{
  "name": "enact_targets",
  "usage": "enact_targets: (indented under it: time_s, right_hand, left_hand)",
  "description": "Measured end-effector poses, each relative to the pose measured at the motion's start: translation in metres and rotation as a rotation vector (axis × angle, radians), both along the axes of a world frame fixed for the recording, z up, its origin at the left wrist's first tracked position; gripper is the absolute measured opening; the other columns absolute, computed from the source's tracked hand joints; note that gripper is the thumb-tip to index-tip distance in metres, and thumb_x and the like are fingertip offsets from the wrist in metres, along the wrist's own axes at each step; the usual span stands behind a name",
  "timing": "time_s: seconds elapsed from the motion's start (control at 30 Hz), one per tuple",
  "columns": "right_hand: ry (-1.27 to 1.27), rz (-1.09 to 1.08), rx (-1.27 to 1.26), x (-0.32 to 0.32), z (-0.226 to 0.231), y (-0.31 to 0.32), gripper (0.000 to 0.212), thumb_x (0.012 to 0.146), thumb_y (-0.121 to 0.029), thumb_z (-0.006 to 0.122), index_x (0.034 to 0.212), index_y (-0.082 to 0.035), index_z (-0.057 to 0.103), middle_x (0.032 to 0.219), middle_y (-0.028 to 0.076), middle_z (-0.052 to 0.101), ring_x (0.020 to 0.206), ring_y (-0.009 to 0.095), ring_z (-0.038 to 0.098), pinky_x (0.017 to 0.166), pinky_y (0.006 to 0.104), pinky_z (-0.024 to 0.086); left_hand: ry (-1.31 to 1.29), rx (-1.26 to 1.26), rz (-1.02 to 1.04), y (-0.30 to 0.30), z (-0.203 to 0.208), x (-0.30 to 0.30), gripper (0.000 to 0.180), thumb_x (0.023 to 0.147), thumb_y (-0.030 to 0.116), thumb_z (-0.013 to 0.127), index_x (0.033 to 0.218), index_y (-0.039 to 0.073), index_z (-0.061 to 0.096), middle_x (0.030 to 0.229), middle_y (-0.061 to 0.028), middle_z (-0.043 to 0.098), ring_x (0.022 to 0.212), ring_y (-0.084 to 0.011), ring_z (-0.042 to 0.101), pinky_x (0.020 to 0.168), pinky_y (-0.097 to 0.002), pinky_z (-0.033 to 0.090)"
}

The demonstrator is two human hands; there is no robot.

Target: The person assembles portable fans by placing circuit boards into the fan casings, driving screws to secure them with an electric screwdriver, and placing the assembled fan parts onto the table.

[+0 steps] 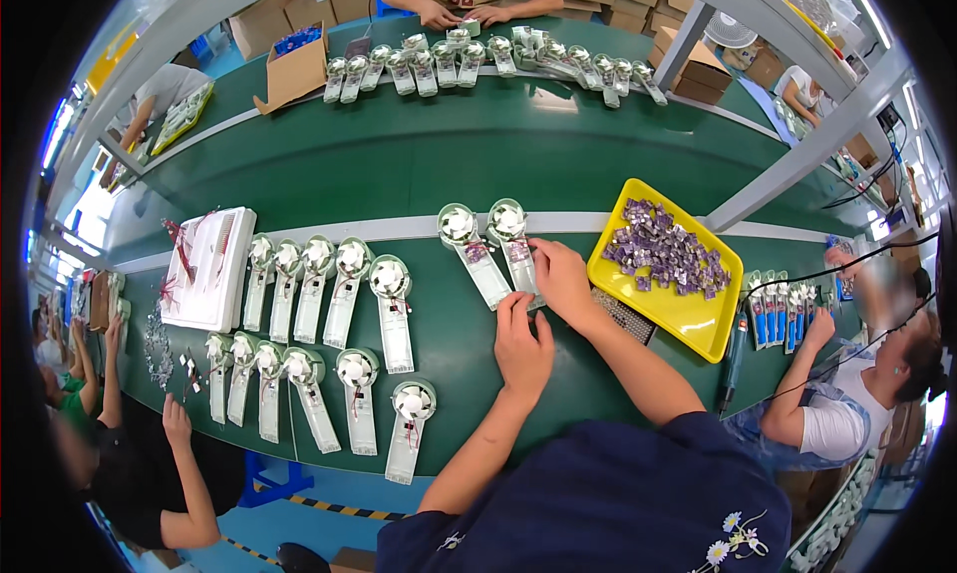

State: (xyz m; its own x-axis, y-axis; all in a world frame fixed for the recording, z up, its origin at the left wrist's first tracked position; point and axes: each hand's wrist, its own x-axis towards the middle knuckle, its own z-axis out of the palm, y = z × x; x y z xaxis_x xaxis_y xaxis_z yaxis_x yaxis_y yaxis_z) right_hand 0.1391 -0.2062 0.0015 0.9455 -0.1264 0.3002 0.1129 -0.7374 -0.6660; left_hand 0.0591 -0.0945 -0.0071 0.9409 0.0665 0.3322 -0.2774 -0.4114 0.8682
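Note:
Two handheld fan housings lie side by side in front of me, pale green-white half shells with white blades: a left one [483,274] and a right one [518,261]. My right hand [561,282] grips the right housing along its right side, fingers bent near the wires below the blades. At the handle's lower end, my left hand [524,349] has its fingertips closed on the same housing. Whether either hand also pinches a small part is hidden. Close to my right hand is a yellow tray [718,336] holding small purple circuit boards [663,249].
Several open fan housings [349,274] lie in two rows to the left, beside a white foam tray [204,314] with red wires. A dark perforated plate [623,316] sits partly under the yellow tray. An electric screwdriver [735,359] lies right. Co-workers sit around the green table [419,164].

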Motion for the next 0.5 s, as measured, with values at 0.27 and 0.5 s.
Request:
enact_targets:
  time_s: [0.27, 0.5]
  right_hand:
    - [0.007, 0.031, -0.16, 0.002, -0.001, -0.002, 0.029, 0.092, -0.006, 0.051, 0.118, -0.001, 0.064, 0.099, 0.023, 0.065, 0.094, 0.043, 0.062, 0.081, 0.0498, 0.05]
    - [0.028, 0.062, -0.161, -0.015, 0.0, 0.003, 0.03, 0.104, -0.02, 0.044, 0.114, 0.0, 0.063, 0.1, 0.021, 0.059, 0.091, 0.042, 0.06, 0.079, 0.0472, 0.048]
  left_hand:
    - [0.03, -0.019, 0.015, 0.002, 0.0, -0.004, 0.025, 0.087, 0.006, 0.06, 0.111, -0.001, 0.06, 0.119, -0.0185, 0.058, 0.111, -0.0376, 0.059, 0.092, -0.0424, 0.051]
    - [0.1, -0.089, 0.066, 0.001, 0.01, -0.019, 0.022, 0.088, 0.005, 0.061, 0.11, 0.001, 0.059, 0.118, -0.0118, 0.057, 0.097, -0.0354, 0.063, 0.078, -0.0411, 0.053]
